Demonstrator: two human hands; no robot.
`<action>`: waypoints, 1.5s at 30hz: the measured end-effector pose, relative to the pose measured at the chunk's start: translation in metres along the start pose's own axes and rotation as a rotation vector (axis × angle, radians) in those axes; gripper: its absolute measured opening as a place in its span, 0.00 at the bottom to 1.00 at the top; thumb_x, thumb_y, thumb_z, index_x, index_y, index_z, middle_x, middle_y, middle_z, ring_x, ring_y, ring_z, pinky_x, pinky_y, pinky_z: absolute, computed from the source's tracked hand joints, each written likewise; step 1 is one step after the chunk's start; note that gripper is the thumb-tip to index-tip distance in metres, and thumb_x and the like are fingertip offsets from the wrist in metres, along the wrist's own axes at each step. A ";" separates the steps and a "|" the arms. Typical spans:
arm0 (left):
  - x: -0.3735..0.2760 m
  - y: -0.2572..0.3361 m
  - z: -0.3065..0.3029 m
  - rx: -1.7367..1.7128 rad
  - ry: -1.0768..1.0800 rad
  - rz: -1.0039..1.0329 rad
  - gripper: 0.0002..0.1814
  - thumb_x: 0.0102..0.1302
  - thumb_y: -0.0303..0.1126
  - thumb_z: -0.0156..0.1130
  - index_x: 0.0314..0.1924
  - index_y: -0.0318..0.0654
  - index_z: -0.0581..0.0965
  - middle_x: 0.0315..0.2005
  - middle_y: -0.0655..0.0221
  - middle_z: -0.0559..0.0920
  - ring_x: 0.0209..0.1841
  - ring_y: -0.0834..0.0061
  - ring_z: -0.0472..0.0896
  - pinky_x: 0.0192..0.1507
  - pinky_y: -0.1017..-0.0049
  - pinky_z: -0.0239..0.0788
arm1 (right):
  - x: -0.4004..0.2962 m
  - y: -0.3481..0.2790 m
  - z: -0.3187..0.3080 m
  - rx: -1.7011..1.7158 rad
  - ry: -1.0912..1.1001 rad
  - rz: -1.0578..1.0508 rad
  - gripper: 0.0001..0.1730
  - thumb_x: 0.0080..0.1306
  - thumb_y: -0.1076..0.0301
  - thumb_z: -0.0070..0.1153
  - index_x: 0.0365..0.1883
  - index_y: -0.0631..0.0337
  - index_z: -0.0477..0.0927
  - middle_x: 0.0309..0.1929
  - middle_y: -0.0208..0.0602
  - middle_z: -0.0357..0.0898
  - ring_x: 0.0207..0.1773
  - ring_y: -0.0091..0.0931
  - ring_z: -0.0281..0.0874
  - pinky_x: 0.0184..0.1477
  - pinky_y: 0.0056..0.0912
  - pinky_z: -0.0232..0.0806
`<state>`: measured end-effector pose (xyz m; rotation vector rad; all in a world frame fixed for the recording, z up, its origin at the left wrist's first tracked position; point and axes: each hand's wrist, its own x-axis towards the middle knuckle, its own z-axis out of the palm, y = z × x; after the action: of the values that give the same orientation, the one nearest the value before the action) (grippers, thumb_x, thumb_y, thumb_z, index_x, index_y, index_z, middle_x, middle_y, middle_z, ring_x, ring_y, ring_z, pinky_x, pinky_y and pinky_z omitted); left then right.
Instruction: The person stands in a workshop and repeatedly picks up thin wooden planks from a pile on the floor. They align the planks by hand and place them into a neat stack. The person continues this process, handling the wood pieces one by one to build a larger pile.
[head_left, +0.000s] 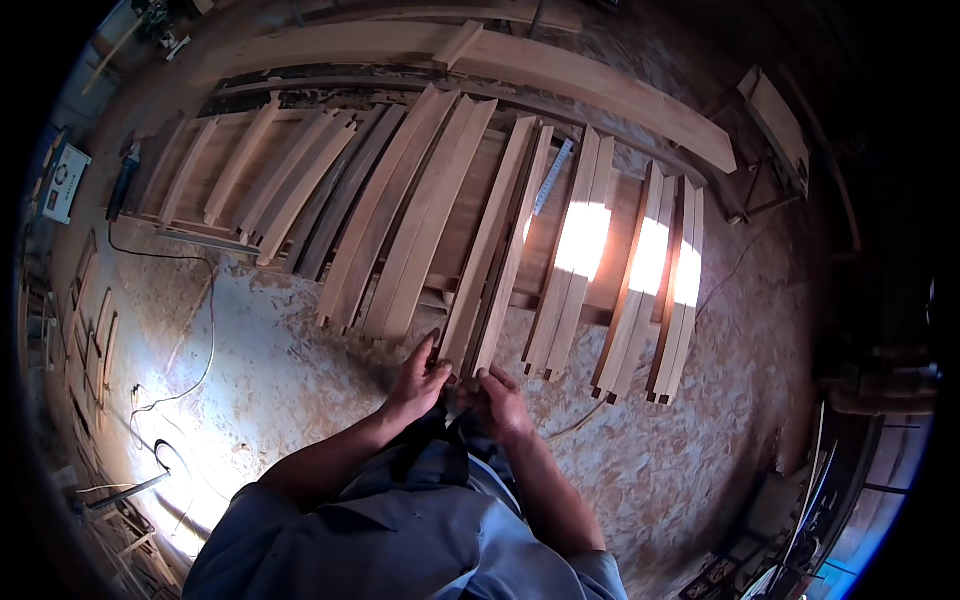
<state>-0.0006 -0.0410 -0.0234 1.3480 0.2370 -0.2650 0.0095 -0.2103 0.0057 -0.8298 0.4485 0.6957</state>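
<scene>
My left hand (418, 381) grips the near end of a long wooden rail (487, 244), its thumb on the end. Right beside it, my right hand (502, 399) holds the near end of a second wooden rail (504, 289). A narrow dark gap runs between these two rails, and their far ends rest on the workbench. My fingers beneath the ends are partly hidden. A metal ruler (553, 176) lies just right of the second rail. To the left is a wide pair of rails (431, 225); to the right, another pair (574, 262) lies partly in bright sunlight.
More rails (671, 300) with notched ends jut over the bench's near edge. Shorter wooden pieces (307, 180) lie at the left, near a corded power tool (124, 184). A long board (600, 82) stretches behind. A cable (212, 330) trails across the floor (300, 360).
</scene>
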 end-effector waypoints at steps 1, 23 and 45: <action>0.001 0.003 0.000 0.026 -0.018 -0.026 0.32 0.68 0.22 0.52 0.72 0.41 0.57 0.41 0.67 0.79 0.35 0.80 0.79 0.36 0.79 0.72 | 0.001 0.002 -0.001 0.016 -0.004 -0.004 0.17 0.73 0.66 0.44 0.56 0.64 0.72 0.40 0.37 0.79 0.40 0.26 0.77 0.42 0.31 0.73; 0.006 0.027 0.004 0.062 -0.068 -0.205 0.32 0.70 0.28 0.55 0.72 0.47 0.58 0.43 0.71 0.80 0.34 0.84 0.77 0.33 0.80 0.72 | 0.003 0.005 0.009 -0.129 0.115 -0.070 0.15 0.72 0.63 0.48 0.53 0.62 0.74 0.38 0.32 0.79 0.37 0.24 0.79 0.40 0.27 0.73; 0.020 0.017 0.021 -0.171 0.048 -0.215 0.34 0.64 0.23 0.57 0.69 0.49 0.61 0.40 0.70 0.79 0.33 0.82 0.78 0.28 0.81 0.71 | 0.015 0.008 0.003 -0.341 0.142 -0.193 0.23 0.74 0.59 0.47 0.63 0.61 0.69 0.42 0.30 0.78 0.42 0.20 0.75 0.42 0.22 0.69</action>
<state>0.0242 -0.0590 -0.0102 1.1611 0.4367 -0.3848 0.0142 -0.1989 -0.0057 -1.2328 0.3754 0.5424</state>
